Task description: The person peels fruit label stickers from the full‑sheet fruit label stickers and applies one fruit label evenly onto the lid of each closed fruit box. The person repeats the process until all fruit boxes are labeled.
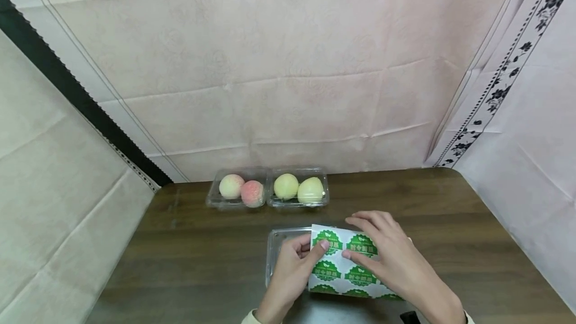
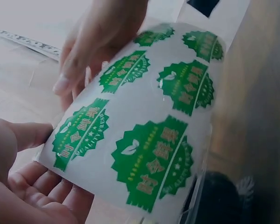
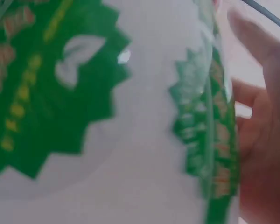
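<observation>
A white sheet of round green stickers (image 1: 344,264) with printed lettering is raised over a clear plastic container (image 1: 273,251). My left hand (image 1: 292,269) pinches the sheet at its left edge, thumb on the printed face and fingers curled behind. Above the sheet's right part is my right hand (image 1: 396,256), its fingers loosely extended and its thumb over a sticker. The left wrist view has the right hand (image 2: 100,44) beside the sheet's far edge and the left hand (image 2: 25,172) at its near corner. Large blurred stickers (image 3: 60,79) fill much of the right wrist view.
At the back of the wooden table (image 1: 202,269) stand two clear containers side by side. The left one (image 1: 213,196) has two pinkish peaches (image 1: 252,194); the right one (image 1: 325,199) has two pale green fruits (image 1: 310,190). A small black object (image 1: 409,317) is at the front edge.
</observation>
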